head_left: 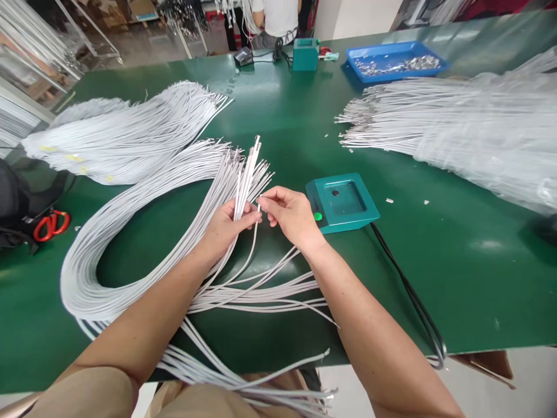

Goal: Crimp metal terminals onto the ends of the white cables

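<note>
My left hand (230,223) is closed around several white cables (247,183), whose ends point up and away from me. Thumb and fingertips of my right hand (289,212) pinch the end of one white cable (257,217) beside the left thumb. What sits on that tip is too small to make out. A long looped bundle of white cables (82,267) curves around to the left, its ends fanned behind my left hand. More loose cables (265,296) run under my forearms toward the table's front edge. Just right of my right hand lies a teal device (369,212) with a green button.
On the green table (456,273) lie a white cable pile (130,128) at left and a plastic-wrapped bundle (461,116) at right. A blue tray (365,72) holds small metal parts. Red-handled scissors (51,225) lie left. Another teal device (304,58) and a person (278,20) are farther back.
</note>
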### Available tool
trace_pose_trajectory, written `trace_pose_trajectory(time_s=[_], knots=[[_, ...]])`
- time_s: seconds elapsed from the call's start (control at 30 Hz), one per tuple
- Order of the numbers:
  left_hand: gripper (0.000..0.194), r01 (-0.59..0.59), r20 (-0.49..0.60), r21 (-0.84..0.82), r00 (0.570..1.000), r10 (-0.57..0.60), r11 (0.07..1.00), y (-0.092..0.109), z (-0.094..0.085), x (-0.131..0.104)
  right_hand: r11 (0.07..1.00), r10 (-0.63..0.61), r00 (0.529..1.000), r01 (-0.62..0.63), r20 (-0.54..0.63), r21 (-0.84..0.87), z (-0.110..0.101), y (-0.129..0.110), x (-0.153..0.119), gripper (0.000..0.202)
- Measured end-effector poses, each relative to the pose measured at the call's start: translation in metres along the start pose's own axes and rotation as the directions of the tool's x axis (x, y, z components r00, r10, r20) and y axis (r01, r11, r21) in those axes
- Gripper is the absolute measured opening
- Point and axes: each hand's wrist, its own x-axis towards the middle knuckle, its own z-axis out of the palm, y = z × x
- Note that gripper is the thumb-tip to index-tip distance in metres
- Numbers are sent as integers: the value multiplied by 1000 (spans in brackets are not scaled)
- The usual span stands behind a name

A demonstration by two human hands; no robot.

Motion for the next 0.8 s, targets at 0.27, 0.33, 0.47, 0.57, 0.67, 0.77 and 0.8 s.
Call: trace_pose_trajectory(time_s=[0.27, 0.33, 0.47, 0.57, 0.67, 0.77, 0.8], knots=[[36, -88, 16, -11, 996, 88, 996, -3, -2, 0, 882, 189, 972, -229, 136, 412, 4, 3, 1, 26], [35, -102, 40, 1, 994, 101, 995, -4, -1, -1, 856, 230, 958, -282, 170, 433, 3, 2, 1, 30], [32, -124, 115, 28, 986, 120, 992, -5, 2, -3, 870, 263, 953, -302, 151, 390, 3, -1, 0, 40], [33, -127, 89, 53, 988, 122, 990, -6, 4, -5, 874, 263, 948, -312, 176, 372, 2, -1, -1, 44], [32, -145, 48, 75, 989, 142, 987, -6, 3, -6, 838, 255, 933, -344, 252, 423, 1, 0, 0, 45], [30, -171, 46, 37, 985, 169, 985, -5, 2, -4, 810, 226, 929, -347, 294, 472, -1, 3, 0, 44], [30, -180, 41, 21, 983, 179, 983, -5, 2, -4, 811, 220, 932, -339, 288, 476, -1, 4, 1, 44]])
